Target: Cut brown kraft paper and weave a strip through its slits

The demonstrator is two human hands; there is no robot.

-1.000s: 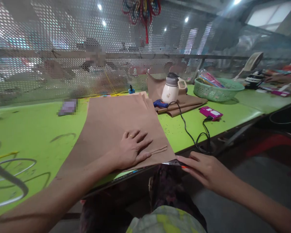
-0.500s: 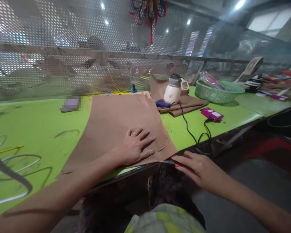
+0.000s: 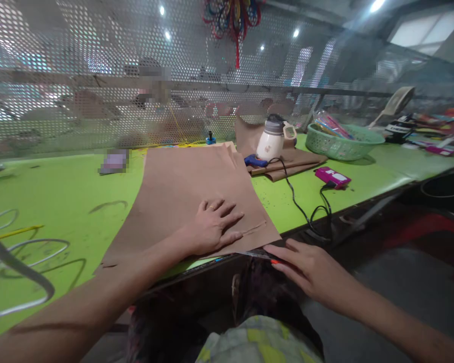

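Kraft paper [image 3: 185, 196], matte brown and rectangular, lay flat on the smooth green desk [image 3: 60, 191]. Left hand [image 3: 212, 229] pressed its near corner, grip released, fingers spread. Right hand [image 3: 306, 264], just off that corner, pinched a thin metal blade [image 3: 255, 255].

Ceiling spotlights, soft blur, bowed edges
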